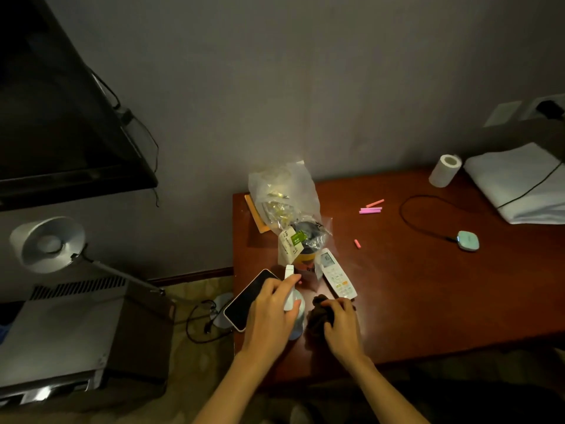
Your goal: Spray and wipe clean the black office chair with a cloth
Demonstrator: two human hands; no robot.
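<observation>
Early going: the left hand [269,316] wraps the white plastic spray bottle [298,310] just left of the white remote control [337,278], and the right hand [342,322] clutches the dark crumpled cloth [316,319] just beside that remote, over the reddish wooden desk [428,286]. The black office chair is out of view, so spraying and wiping look to lie ahead.

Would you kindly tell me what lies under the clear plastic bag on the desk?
A flat orange item pokes out left of the plastic bag, which covers the rest, so its kind is unclear.
</observation>
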